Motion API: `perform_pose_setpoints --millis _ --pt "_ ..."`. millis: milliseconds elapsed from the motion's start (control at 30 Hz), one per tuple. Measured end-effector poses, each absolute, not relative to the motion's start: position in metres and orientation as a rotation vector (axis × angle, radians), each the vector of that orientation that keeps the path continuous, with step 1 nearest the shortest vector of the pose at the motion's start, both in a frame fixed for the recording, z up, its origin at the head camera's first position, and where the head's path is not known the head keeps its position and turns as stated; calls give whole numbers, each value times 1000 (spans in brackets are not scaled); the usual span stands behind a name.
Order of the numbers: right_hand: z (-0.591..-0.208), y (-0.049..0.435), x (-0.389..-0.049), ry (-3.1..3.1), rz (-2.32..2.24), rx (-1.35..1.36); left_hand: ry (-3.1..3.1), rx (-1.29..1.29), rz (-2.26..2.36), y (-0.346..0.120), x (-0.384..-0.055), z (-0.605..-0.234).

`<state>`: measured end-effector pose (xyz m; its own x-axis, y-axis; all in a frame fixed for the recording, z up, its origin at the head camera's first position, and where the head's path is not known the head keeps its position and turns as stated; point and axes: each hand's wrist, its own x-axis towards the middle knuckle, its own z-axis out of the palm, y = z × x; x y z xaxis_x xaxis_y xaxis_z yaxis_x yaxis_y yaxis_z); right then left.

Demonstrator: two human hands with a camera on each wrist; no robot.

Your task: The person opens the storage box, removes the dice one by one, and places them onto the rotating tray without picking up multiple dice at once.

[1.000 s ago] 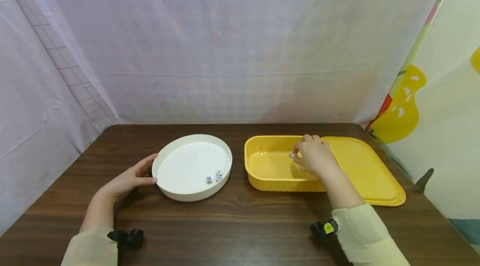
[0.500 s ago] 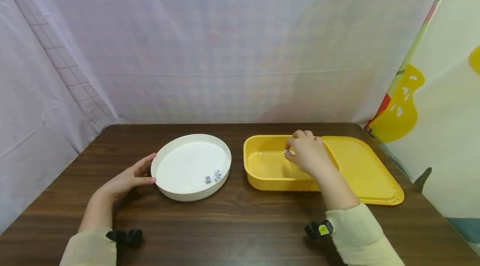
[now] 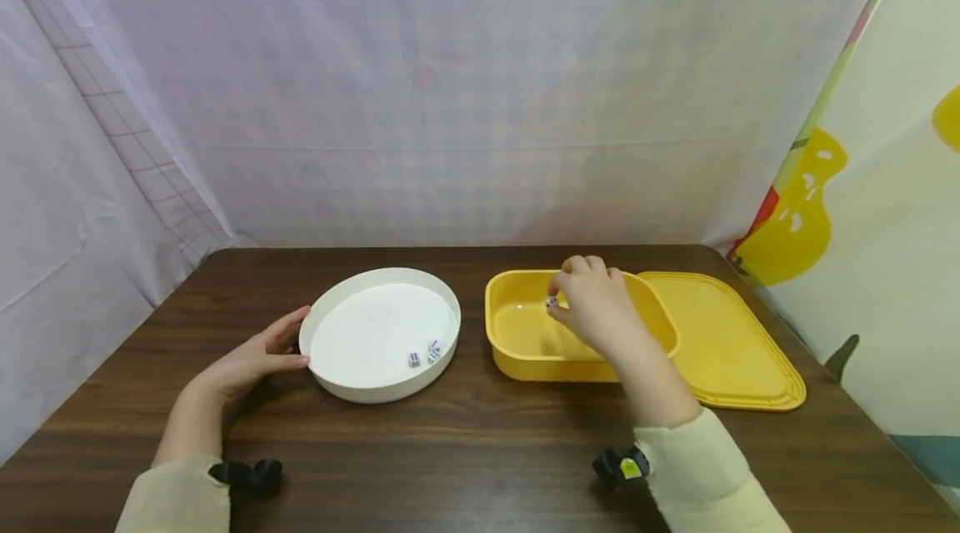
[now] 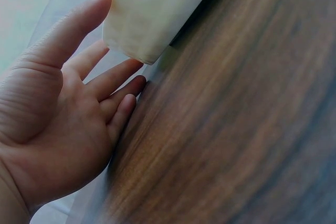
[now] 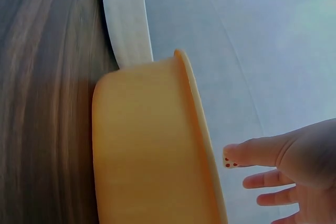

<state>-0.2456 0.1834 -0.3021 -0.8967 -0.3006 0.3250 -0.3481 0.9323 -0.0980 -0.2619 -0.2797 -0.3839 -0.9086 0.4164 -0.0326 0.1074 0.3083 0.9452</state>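
In the head view my right hand (image 3: 596, 308) pinches a small white die (image 3: 552, 301) between thumb and fingertips, over the yellow box (image 3: 525, 368). In the right wrist view dark reddish pips show on the die (image 5: 229, 162), held just above the box's rim. My left hand (image 3: 251, 359) rests thumb and fingertips against the left side of the round white tray (image 3: 378, 393). Those fingers are fairly straight in the left wrist view, touching the tray wall (image 4: 152, 19) without curling round it. Several small white dice with blue marks (image 3: 415, 359) lie at the tray's front right.
A yellow lid (image 3: 738, 341) lies flat to the right of the box, partly hidden by it. Brown wooden tabletop (image 3: 420, 466) shows in front of both containers and between them. Pale curtains (image 3: 450, 99) hang behind the table.
My right hand has moved left and slightly up from inside the yellow box, with the die now pinched in its fingertips. The left hand and white tray have stayed in place.
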Motion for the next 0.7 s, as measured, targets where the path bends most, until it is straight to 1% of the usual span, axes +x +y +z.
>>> perform_pose_setpoints --millis 700 --pt "-297 140 -239 -2728 227 594 2303 483 1635 -279 -261 -383"
